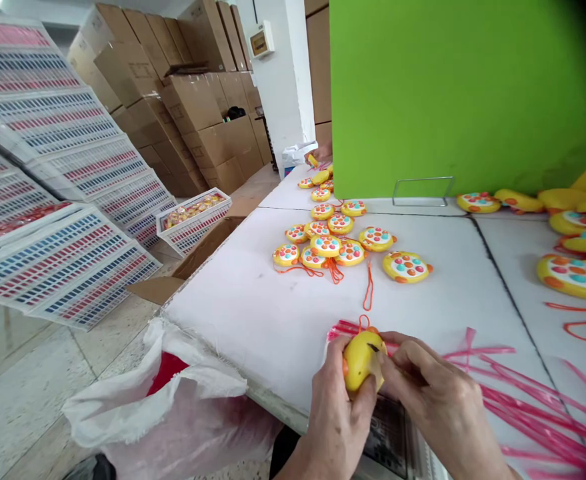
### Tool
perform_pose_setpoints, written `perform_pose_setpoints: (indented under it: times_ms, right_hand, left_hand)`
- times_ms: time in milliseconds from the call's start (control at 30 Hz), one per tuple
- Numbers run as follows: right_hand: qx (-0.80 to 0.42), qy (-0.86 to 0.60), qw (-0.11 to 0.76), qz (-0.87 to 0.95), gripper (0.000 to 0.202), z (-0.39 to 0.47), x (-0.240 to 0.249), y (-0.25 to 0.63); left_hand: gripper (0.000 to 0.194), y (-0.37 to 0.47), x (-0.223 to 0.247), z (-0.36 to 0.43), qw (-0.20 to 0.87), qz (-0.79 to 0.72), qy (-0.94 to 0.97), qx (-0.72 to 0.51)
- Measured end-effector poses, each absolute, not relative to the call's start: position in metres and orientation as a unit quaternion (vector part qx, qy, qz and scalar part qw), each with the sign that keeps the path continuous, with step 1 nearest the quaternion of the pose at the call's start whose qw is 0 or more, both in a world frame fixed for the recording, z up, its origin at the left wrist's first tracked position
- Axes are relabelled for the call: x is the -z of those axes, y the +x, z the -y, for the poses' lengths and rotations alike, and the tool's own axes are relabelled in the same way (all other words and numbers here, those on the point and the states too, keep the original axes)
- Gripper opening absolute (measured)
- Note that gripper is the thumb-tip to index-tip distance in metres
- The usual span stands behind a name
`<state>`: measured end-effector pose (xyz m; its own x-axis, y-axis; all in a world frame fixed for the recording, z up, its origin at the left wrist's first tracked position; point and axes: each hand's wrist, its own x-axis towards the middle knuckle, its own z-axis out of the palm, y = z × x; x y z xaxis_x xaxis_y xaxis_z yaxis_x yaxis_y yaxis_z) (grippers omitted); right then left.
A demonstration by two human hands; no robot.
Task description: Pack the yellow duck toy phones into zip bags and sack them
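Note:
My left hand (340,400) is closed around a small yellow toy (360,360) with orange bits at its edge and an orange cord loop at its top. The plain yellow back faces me, with a dark slit-like mark near its right side. My right hand (430,387) is closed in a pinch against the toy's right edge; what lies between its fingertips is too small to make out. Beyond the hands, several similar toys (325,245) with white faces and coloured dots lie in a group. A single toy (407,267) rests right of them, and a loose orange cord (369,287) is nearby.
Pink plastic strips (517,393) spread over the table (243,320) at right. More yellow toys (575,275) lie at the right edge. A green board (463,93) stands behind. Left are a white sack (157,407), crates (73,267) and cartons (223,143). Another person's hand (323,153) shows far back.

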<state>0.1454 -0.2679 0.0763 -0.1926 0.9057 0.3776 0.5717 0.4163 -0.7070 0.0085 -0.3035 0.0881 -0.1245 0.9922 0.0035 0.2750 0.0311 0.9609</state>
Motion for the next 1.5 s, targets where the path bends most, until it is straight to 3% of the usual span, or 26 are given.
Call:
perform_pose_setpoints:
  times_ms: [533,800,1400,1500]
  right_hand:
    - [-0.220,-0.437,0.411,0.769,0.026,0.249,-0.088,0.133]
    - [-0.245,-0.398,0.400,0.788,0.026,0.229,-0.093,0.132]
    - [-0.197,-0.357,0.418,0.811,0.016,0.220,-0.084,0.136]
    - [-0.217,-0.368,0.417,0.802,0.022,0.220,-0.082,0.134]
  left_hand:
    - [0.034,0.002,-0.096,0.298,0.386,-0.615,0.509,-0.463]
    - [0.031,-0.014,-0.107,0.287,0.505,-0.542,0.352,-0.572]
    - [0.033,-0.010,-0.117,0.283,0.518,-0.527,0.316,-0.595]
    - [0.036,-0.011,-0.112,0.280,0.541,-0.499,0.317,-0.598]
